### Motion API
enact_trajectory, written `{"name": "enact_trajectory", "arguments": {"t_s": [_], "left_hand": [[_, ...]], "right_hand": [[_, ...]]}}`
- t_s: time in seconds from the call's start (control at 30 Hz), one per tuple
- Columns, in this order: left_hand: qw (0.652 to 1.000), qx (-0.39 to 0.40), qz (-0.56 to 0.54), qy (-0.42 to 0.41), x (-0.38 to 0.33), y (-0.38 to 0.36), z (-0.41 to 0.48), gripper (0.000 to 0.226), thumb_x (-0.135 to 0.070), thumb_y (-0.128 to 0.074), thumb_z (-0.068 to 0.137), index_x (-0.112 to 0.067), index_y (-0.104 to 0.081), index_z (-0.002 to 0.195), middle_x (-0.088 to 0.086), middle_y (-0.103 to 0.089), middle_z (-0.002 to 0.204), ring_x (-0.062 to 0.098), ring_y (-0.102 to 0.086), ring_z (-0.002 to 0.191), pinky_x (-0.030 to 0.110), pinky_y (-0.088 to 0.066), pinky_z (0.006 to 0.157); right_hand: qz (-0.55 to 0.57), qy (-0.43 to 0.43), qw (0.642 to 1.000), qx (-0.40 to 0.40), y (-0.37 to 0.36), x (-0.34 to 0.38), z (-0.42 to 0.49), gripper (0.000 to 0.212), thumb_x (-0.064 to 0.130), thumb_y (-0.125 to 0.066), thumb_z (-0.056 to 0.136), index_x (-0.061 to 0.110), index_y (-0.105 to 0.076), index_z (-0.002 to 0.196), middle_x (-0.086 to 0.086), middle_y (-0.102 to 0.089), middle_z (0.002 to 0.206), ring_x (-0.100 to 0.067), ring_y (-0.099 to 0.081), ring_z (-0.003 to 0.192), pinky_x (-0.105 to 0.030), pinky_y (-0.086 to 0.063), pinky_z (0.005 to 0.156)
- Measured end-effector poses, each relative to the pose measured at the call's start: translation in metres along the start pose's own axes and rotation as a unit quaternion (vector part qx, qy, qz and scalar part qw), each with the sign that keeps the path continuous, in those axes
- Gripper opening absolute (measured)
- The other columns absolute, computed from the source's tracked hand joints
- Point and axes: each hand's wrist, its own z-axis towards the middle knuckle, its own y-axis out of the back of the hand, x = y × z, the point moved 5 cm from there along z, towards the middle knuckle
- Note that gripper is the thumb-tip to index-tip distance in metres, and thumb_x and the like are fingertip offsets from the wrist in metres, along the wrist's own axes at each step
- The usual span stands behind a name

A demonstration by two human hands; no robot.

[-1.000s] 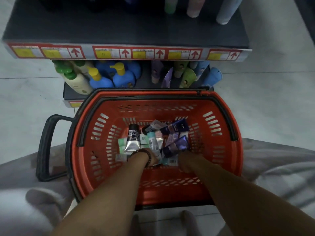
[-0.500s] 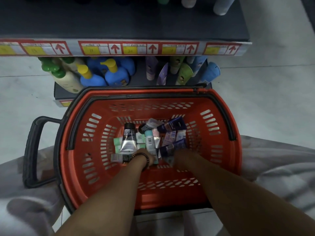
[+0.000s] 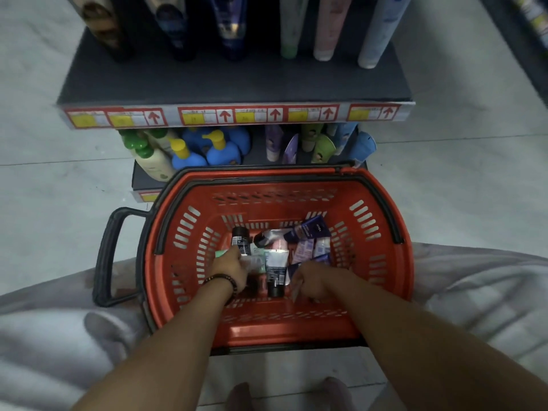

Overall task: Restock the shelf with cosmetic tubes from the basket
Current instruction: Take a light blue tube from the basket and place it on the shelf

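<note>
Two bare forearms reach down into a red shopping basket (image 3: 382, 264) that sits on the pale floor (image 3: 459, 161) between folds of grey-white cloth (image 3: 53, 336). The left hand (image 3: 229, 269), with a dark bead bracelet (image 3: 221, 280) at the wrist, lies on the heap of cosmetic tubes (image 3: 277, 259) in the basket's bottom. Its fingers are bent down over a black-capped silver tube (image 3: 240, 239) and a pale green one (image 3: 221, 253); whether they grip either, I cannot tell. The right hand (image 3: 311, 280) is curled over the lower end of a dark blue tube (image 3: 311, 260), its fingers hidden, so the hold is unclear. A Nivea tube (image 3: 310, 229) lies at the heap's far side. A black handle (image 3: 108, 253) juts from the basket's left. Beyond stands the shelf (image 3: 237, 83). Its lower level holds blue pump bottles (image 3: 207, 151) and standing tubes (image 3: 318, 143). Red-and-yellow price labels (image 3: 237, 115) line the upper edge, with tall tubes (image 3: 326, 28) at the back.
</note>
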Motion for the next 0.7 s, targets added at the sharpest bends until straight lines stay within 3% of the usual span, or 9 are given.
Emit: {"name": "enact_trajectory", "arguments": {"t_s": [0.07, 0.17, 0.23, 0.33, 0.43, 0.53, 0.6, 0.7], "left_hand": [[0.998, -0.024, -0.054, -0.008, 0.002, 0.007, -0.009, 0.016, -0.034, -0.056, 0.112, -0.02, -0.059, 0.104, 0.009, -0.07, 0.102, 0.036, -0.067, 0.1, 0.038, -0.052, 0.084], [0.985, -0.053, -0.16, -0.028, -0.001, 0.02, -0.026, 0.021, -0.034, -0.059, 0.113, -0.025, -0.057, 0.094, 0.001, -0.068, 0.093, 0.031, -0.067, 0.096, 0.036, -0.049, 0.077], [0.97, -0.066, -0.233, -0.031, -0.002, 0.028, -0.037, 0.021, -0.032, -0.06, 0.114, -0.027, -0.059, 0.093, -0.003, -0.068, 0.09, 0.024, -0.067, 0.089, 0.032, -0.049, 0.071], [0.94, -0.114, -0.318, -0.056, -0.006, 0.045, -0.05, 0.029, -0.042, -0.066, 0.109, -0.021, -0.061, 0.089, 0.005, -0.071, 0.082, 0.027, -0.071, 0.079, 0.049, -0.062, 0.075], [0.904, -0.187, -0.368, -0.11, -0.029, 0.072, -0.073, 0.037, -0.043, -0.066, 0.11, -0.015, -0.059, 0.087, 0.012, -0.063, 0.075, 0.016, -0.058, 0.065, 0.043, -0.053, 0.072], [0.862, -0.227, -0.427, -0.149, -0.065, 0.102, -0.101, 0.031, -0.049, -0.067, 0.109, -0.022, -0.07, 0.093, 0.007, -0.063, 0.07, 0.016, -0.053, 0.062, 0.039, -0.049, 0.067], [0.84, -0.238, -0.463, -0.15, -0.09, 0.118, -0.114, 0.026, -0.052, -0.073, 0.105, -0.028, -0.079, 0.096, 0.001, -0.075, 0.074, 0.022, -0.064, 0.064, 0.038, -0.054, 0.068], [0.808, -0.24, -0.506, -0.184, -0.132, 0.139, -0.127, 0.019, -0.042, -0.076, 0.105, -0.029, -0.087, 0.097, -0.008, -0.085, 0.09, 0.014, -0.08, 0.088, 0.034, -0.063, 0.081]], "right_hand": [[0.018, 0.017, 0.999, -0.029, 0.002, 0.006, -0.011, 0.018, 0.007, -0.075, 0.098, 0.014, -0.088, 0.109, -0.002, -0.084, 0.102, -0.021, -0.076, 0.087, -0.028, -0.062, 0.07], [-0.017, 0.072, 0.992, -0.104, 0.02, 0.026, -0.034, 0.022, 0.023, -0.073, 0.105, 0.019, -0.085, 0.123, -0.005, -0.082, 0.12, -0.021, -0.075, 0.106, -0.031, -0.06, 0.091], [-0.031, 0.101, 0.984, -0.145, 0.035, 0.039, -0.052, 0.026, 0.028, -0.07, 0.107, 0.019, -0.083, 0.128, -0.006, -0.081, 0.123, -0.024, -0.075, 0.111, -0.03, -0.057, 0.093], [-0.007, 0.118, 0.975, -0.187, 0.058, 0.052, -0.074, 0.027, 0.035, -0.063, 0.11, 0.018, -0.084, 0.109, -0.006, -0.081, 0.108, -0.023, -0.074, 0.099, -0.036, -0.059, 0.09], [0.018, 0.148, 0.952, -0.267, 0.091, 0.07, -0.108, 0.033, 0.037, -0.059, 0.112, 0.021, -0.069, 0.085, -0.002, -0.072, 0.087, -0.023, -0.068, 0.084, -0.035, -0.048, 0.075], [0.02, 0.181, 0.915, -0.36, 0.122, 0.09, -0.145, 0.036, 0.037, -0.058, 0.112, 0.019, -0.064, 0.081, -0.002, -0.071, 0.085, -0.023, -0.065, 0.08, -0.035, -0.044, 0.072], [0.035, 0.205, 0.886, -0.415, 0.136, 0.106, -0.168, 0.038, 0.039, -0.058, 0.107, 0.014, -0.069, 0.081, -0.004, -0.073, 0.079, -0.024, -0.068, 0.076, -0.041, -0.052, 0.07], [0.09, 0.219, 0.838, -0.491, 0.15, 0.126, -0.2, 0.044, 0.049, -0.048, 0.094, 0.019, -0.08, 0.103, -0.002, -0.078, 0.084, -0.023, -0.072, 0.081, -0.04, -0.059, 0.075]]}}
